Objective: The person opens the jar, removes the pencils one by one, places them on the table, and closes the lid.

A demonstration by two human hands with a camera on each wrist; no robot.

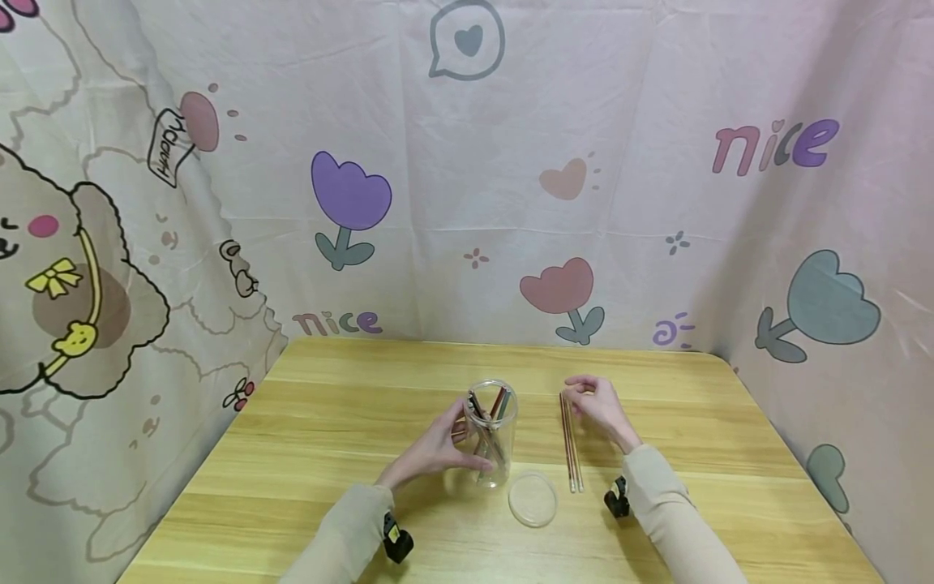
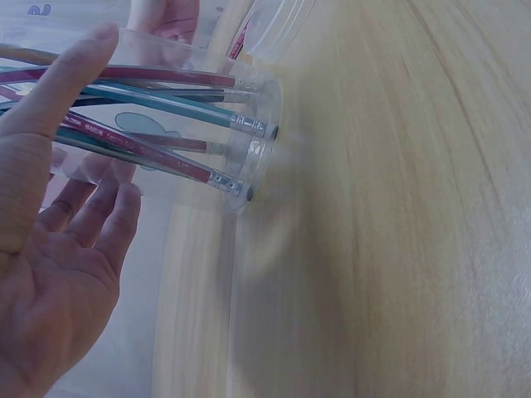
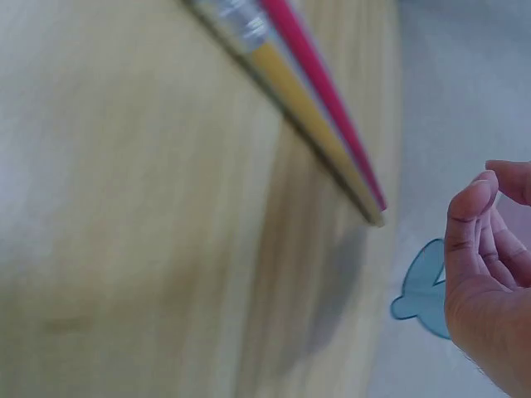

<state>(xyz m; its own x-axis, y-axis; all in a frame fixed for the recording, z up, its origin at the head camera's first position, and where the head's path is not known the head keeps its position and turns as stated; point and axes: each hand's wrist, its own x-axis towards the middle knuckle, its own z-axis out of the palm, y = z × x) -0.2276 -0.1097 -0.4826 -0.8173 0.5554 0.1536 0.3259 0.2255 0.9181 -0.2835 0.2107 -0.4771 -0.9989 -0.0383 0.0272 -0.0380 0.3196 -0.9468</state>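
Note:
A clear plastic jar (image 1: 509, 442) with several pencils inside stands upright on the table. My left hand (image 1: 436, 446) grips it from the left, thumb on the near side and fingers behind, as the left wrist view also shows. Inside, teal and dark red pencils (image 2: 178, 104) lean with their eraser ends at the jar's bottom. Right of the jar lie a few loose pencils (image 1: 571, 446), side by side; a red and a yellow one show in the right wrist view. My right hand (image 1: 597, 403) hovers by their far ends, fingers loosely bent, holding nothing visible.
A round clear lid (image 1: 533, 499) lies flat on the wooden table (image 1: 350, 405), between the jar and the loose pencils, nearer to me. A printed cloth (image 1: 467, 162) hangs behind the table's far edge and along both sides.

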